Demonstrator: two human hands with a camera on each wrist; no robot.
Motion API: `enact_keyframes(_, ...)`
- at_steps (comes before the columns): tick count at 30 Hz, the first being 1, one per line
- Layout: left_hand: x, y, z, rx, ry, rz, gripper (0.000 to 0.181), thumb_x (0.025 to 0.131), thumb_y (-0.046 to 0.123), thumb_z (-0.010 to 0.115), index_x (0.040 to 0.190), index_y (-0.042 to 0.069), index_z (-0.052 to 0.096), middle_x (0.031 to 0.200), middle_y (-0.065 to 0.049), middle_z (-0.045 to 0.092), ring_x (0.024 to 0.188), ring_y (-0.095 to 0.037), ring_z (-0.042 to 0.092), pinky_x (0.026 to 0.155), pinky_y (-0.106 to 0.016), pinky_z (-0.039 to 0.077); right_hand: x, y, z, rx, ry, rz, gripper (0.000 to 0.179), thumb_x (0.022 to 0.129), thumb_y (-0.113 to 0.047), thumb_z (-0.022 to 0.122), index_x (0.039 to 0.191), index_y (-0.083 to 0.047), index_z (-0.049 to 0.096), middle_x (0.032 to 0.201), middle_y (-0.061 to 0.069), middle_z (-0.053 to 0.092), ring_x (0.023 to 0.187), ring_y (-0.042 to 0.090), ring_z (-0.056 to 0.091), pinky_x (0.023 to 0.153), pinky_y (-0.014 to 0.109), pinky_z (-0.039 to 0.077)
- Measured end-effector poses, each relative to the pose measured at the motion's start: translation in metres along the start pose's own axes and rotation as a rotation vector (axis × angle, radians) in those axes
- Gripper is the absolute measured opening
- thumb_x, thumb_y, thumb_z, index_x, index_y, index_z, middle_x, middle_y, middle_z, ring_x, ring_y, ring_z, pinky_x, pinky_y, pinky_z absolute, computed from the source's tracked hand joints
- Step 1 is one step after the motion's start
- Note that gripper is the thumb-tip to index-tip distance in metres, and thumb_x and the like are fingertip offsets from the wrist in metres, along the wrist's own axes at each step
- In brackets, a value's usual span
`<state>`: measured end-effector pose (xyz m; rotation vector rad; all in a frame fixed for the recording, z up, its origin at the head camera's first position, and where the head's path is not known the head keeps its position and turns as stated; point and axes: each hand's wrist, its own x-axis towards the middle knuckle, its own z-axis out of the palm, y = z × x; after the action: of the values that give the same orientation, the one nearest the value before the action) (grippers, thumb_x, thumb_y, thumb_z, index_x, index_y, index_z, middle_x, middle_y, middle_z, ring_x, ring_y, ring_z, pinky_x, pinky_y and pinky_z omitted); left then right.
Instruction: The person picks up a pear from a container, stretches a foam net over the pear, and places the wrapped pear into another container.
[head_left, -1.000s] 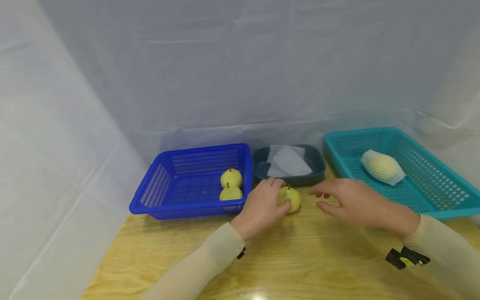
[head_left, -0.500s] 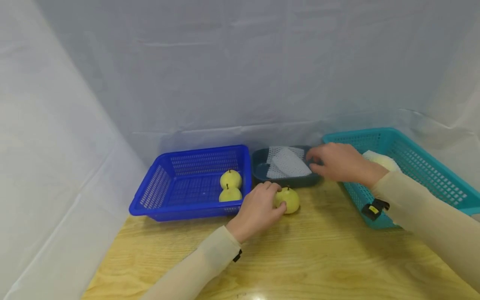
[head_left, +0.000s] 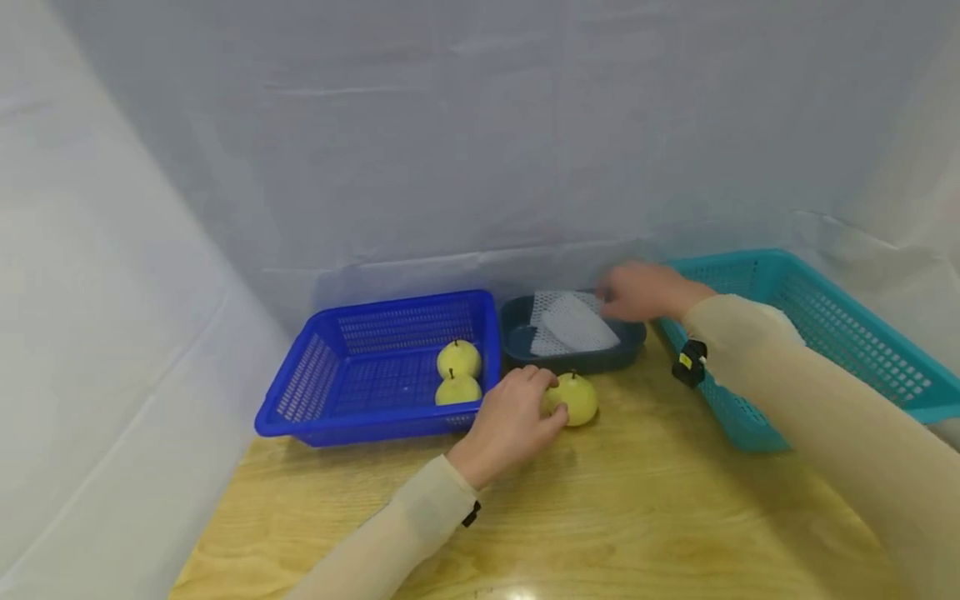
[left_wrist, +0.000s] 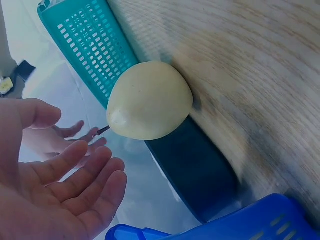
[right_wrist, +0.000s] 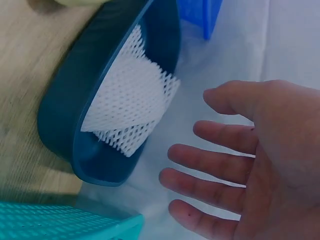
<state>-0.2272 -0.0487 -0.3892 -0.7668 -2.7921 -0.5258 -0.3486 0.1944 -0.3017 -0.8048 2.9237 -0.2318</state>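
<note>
A yellow-green pear (head_left: 577, 401) with a short dark stem sits on the wooden table, in front of a dark teal tray (head_left: 600, 361). Beside it is my left hand (head_left: 510, 421), fingers loosely bent. The left wrist view shows a gap between those fingers and the pear (left_wrist: 150, 100). White foam net sleeves (head_left: 573, 323) lie overlapping in the tray. My right hand (head_left: 641, 292), blurred in the head view, is over the tray's right end. From the right wrist, its fingers appear spread near the foam nets (right_wrist: 132, 95), holding nothing.
On the left stands a blue basket (head_left: 375, 423) with two pears (head_left: 459, 358) at its right side. A turquoise basket (head_left: 862, 333) is on the right, partly covered by my right sleeve (head_left: 795, 400). Behind everything hangs a pale sheet (head_left: 450, 150).
My right hand has moved from the pear's right side up and back to the tray, its sleeve now hiding most of the net-wrapped fruit. The left hand stays by the pear, drawn slightly left.
</note>
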Motion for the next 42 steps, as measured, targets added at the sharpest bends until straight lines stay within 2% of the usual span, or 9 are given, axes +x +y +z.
enact_keyframes(2,-0.001,-0.001,-0.001,0.000,0.002,-0.004,0.033,0.095,0.036,0.063,0.116,0.011,0.068,0.112,-0.003,0.068,0.105,-0.020,0.064,0.088,-0.037,0.055,0.009,0.002,0.001,0.000,-0.032,0.004,0.039,0.097,-0.027,0.060,0.126,-0.001,0.066,0.126,0.018,0.067,0.105,0.031,0.067,0.090,0.052,0.054)
enact_keyframes(5,-0.003,-0.001,-0.001,-0.006,-0.006,-0.009,0.032,0.096,0.035,0.062,0.116,0.011,0.068,0.112,-0.003,0.068,0.104,-0.020,0.064,0.087,-0.036,0.056,0.019,0.003,0.005,0.010,-0.097,0.019,0.041,0.097,-0.029,0.062,0.125,0.002,0.065,0.124,0.019,0.067,0.108,0.034,0.065,0.092,0.053,0.053)
enact_keyframes(9,-0.005,-0.001,-0.002,-0.019,-0.015,-0.013,0.031,0.096,0.035,0.062,0.115,0.011,0.068,0.111,-0.003,0.068,0.103,-0.019,0.064,0.086,-0.036,0.056,0.027,0.005,0.012,0.051,-0.180,0.086,0.033,0.096,-0.033,0.063,0.105,-0.002,0.068,0.095,0.009,0.067,0.081,0.022,0.061,0.073,0.041,0.053)
enact_keyframes(12,-0.007,-0.001,-0.002,-0.026,-0.017,-0.011,0.031,0.096,0.034,0.062,0.115,0.011,0.068,0.111,-0.004,0.069,0.102,-0.019,0.064,0.086,-0.036,0.055,0.033,0.006,0.018,0.084,-0.229,0.142,0.030,0.097,-0.034,0.062,0.078,-0.011,0.058,0.068,-0.001,0.048,0.059,0.014,0.041,0.058,0.033,0.040)
enact_keyframes(15,-0.008,-0.001,-0.001,-0.027,-0.015,-0.007,0.031,0.097,0.034,0.062,0.115,0.010,0.068,0.111,-0.004,0.069,0.102,-0.019,0.064,0.085,-0.036,0.055,0.036,0.008,0.022,0.105,-0.266,0.182,0.039,0.097,-0.035,0.061,0.066,-0.018,0.045,0.057,-0.005,0.034,0.051,0.011,0.030,0.053,0.031,0.035)
enact_keyframes(19,-0.008,0.000,0.000,-0.024,-0.012,-0.003,0.030,0.096,0.034,0.062,0.115,0.011,0.069,0.110,-0.004,0.069,0.102,-0.019,0.064,0.085,-0.035,0.056,0.038,0.011,0.029,0.117,-0.295,0.217,0.038,0.097,-0.036,0.061,0.067,-0.019,0.047,0.057,-0.005,0.039,0.051,0.012,0.037,0.053,0.031,0.038)
enact_keyframes(26,-0.006,0.005,0.002,-0.017,-0.002,0.019,0.028,0.095,0.033,0.063,0.111,0.011,0.070,0.108,-0.002,0.069,0.100,-0.018,0.064,0.083,-0.033,0.056,0.046,0.021,0.044,0.083,-0.322,0.251,0.027,0.096,-0.034,0.062,0.082,-0.010,0.062,0.069,0.004,0.057,0.059,0.017,0.051,0.055,0.032,0.044)
enact_keyframes(34,-0.006,0.005,0.004,0.001,-0.002,0.025,0.028,0.096,0.033,0.062,0.112,0.012,0.070,0.108,-0.002,0.069,0.099,-0.017,0.064,0.084,-0.033,0.056,0.057,0.036,0.058,0.018,-0.291,0.172,0.026,0.095,-0.021,0.061,0.070,-0.011,0.064,0.062,0.003,0.061,0.053,0.014,0.052,0.052,0.030,0.045)
enact_keyframes(42,-0.005,0.004,0.003,-0.003,0.008,0.029,0.027,0.095,0.033,0.063,0.110,0.011,0.070,0.106,-0.002,0.070,0.097,-0.017,0.064,0.083,-0.032,0.056,0.043,0.022,0.041,0.075,-0.210,0.124,0.024,0.095,-0.010,0.054,0.071,-0.009,0.060,0.062,0.006,0.059,0.051,0.013,0.047,0.049,0.027,0.039)
